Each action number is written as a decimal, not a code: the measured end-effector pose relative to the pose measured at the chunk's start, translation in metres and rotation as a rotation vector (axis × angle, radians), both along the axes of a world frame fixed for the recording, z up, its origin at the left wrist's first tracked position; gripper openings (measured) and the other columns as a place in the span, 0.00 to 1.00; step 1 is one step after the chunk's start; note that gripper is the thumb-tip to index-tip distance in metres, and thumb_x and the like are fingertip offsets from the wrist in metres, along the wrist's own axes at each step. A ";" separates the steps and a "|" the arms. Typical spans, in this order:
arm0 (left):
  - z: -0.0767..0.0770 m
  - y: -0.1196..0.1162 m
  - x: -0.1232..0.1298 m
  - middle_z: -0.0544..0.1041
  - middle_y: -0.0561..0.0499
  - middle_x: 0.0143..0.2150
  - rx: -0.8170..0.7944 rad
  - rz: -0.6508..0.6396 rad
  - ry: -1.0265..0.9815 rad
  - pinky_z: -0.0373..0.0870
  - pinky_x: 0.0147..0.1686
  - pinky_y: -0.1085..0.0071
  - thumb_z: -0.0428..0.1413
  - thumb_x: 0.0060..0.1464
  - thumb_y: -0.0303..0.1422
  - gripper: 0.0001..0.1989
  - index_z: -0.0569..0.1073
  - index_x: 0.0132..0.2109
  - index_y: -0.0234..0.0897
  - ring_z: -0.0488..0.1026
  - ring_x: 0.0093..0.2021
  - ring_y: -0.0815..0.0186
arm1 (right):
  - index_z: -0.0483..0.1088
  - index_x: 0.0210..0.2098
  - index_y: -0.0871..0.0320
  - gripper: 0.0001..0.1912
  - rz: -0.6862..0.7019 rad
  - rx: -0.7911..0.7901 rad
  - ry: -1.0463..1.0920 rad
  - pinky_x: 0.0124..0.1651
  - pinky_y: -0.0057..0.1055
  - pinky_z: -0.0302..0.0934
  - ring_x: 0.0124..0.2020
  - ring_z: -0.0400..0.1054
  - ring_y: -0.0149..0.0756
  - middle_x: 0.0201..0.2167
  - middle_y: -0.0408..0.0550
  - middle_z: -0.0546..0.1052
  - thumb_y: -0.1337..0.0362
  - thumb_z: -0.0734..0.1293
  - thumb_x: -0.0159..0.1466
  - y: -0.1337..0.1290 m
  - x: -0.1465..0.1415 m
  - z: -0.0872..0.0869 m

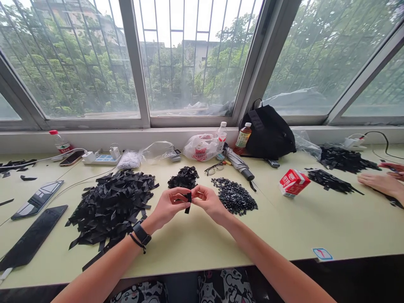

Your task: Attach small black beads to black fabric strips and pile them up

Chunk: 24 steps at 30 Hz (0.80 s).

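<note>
Between my two hands, just above the table, is a short black fabric strip (188,204) with its lower end hanging down. My left hand (172,204) pinches it from the left, thumb and fingers closed. From the other side my right hand (206,201) grips near its upper part; whether a small piece is also between the fingertips is hidden. A large heap of black strips (110,202) lies left of my left hand. Behind my hands sits a smaller pile of black pieces (183,176). Right of my right hand spreads a pile of small shiny black parts (235,195).
A folded umbrella (238,162), glasses (215,168) and a red carton (294,183) stand or lie beyond the piles. Phones (38,200) and a power strip (102,158) are at left. Another person's hands (381,181) work at far right beside more black strips (334,180).
</note>
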<state>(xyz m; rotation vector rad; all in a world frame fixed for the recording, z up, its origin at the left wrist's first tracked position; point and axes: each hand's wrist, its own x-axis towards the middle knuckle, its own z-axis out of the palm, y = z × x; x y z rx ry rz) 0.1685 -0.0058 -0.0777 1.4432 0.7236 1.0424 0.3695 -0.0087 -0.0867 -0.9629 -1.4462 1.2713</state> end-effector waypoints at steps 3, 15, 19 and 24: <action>-0.003 0.001 0.001 0.83 0.43 0.46 0.018 0.014 -0.014 0.79 0.41 0.64 0.71 0.48 0.34 0.20 0.81 0.49 0.36 0.79 0.40 0.60 | 0.71 0.34 0.56 0.14 0.004 0.001 0.019 0.50 0.36 0.63 0.43 0.71 0.38 0.37 0.44 0.75 0.56 0.77 0.57 0.000 0.000 0.001; -0.010 0.002 0.002 0.83 0.43 0.45 0.153 0.111 0.072 0.81 0.44 0.61 0.68 0.53 0.36 0.15 0.80 0.47 0.36 0.81 0.43 0.58 | 0.73 0.35 0.55 0.14 0.046 -0.002 0.003 0.52 0.38 0.63 0.43 0.71 0.39 0.37 0.45 0.76 0.54 0.76 0.58 -0.002 0.000 0.004; -0.010 0.000 0.003 0.83 0.43 0.44 0.193 0.110 0.107 0.81 0.45 0.61 0.66 0.56 0.36 0.13 0.80 0.47 0.36 0.81 0.42 0.59 | 0.73 0.36 0.55 0.14 0.055 -0.008 -0.009 0.52 0.38 0.64 0.43 0.71 0.39 0.36 0.45 0.76 0.54 0.76 0.59 -0.001 0.000 0.004; -0.012 0.001 0.002 0.83 0.44 0.42 0.213 0.147 0.133 0.81 0.44 0.62 0.65 0.57 0.38 0.13 0.80 0.46 0.36 0.81 0.40 0.60 | 0.72 0.37 0.54 0.12 0.047 0.043 -0.039 0.53 0.39 0.64 0.45 0.72 0.40 0.38 0.45 0.76 0.55 0.75 0.60 -0.001 0.000 0.002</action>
